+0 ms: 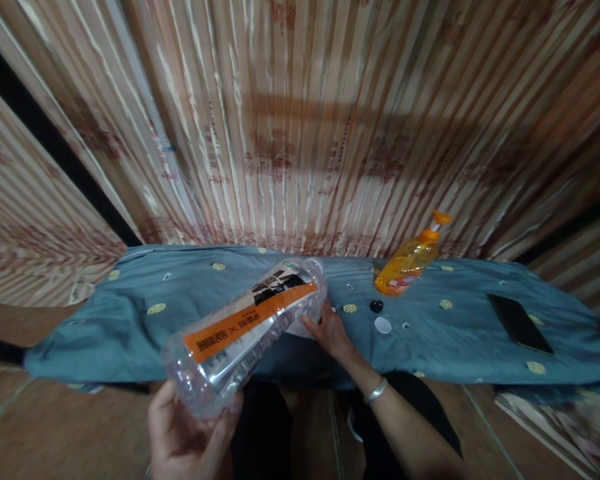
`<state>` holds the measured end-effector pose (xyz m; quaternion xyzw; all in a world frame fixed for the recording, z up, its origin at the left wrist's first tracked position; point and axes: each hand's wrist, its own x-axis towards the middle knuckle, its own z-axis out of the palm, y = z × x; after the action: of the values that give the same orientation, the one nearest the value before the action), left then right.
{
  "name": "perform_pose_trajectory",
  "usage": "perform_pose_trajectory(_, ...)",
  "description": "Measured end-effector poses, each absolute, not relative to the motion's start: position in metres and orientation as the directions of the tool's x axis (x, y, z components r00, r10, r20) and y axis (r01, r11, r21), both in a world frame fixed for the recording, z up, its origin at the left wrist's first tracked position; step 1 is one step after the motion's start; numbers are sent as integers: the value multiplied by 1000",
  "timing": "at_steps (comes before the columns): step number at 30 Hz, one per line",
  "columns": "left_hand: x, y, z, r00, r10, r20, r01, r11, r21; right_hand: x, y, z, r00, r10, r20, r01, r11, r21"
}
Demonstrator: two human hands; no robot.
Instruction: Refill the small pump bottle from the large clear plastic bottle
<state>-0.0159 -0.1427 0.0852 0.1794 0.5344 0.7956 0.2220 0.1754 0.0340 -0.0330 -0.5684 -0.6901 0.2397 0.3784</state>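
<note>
A large clear plastic bottle (pixel 250 320) with an orange, white and black label lies tilted across the space in front of me. My left hand (pixel 193 427) grips it at the near lower end, thumb on one side and fingers on the other. Close to the bottle's far right end is my right hand (pixel 330 330), which wears a silver bracelet (pixel 377 390) on the wrist. Its thumb and fingers are closed on a flat white piece (pixel 303 328), partly hidden below the bottle. Whether this hand also touches the bottle I cannot tell.
An orange pump bottle (pixel 405 267) stands on the blue-green cloth (pixel 115 320). Near it lie a small black object (pixel 377 306) and a white disc (pixel 383 325). A dark phone-like slab (pixel 520 323) rests at the right. Patterned curtains (pixel 300 133) hang behind.
</note>
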Motion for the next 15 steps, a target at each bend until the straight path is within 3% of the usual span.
perform_pose_trajectory(15, -15, -146, 87, -832, 554, 23, -189, -322, 928, 176, 34, -27, -80, 971, 224, 609, 226, -760)
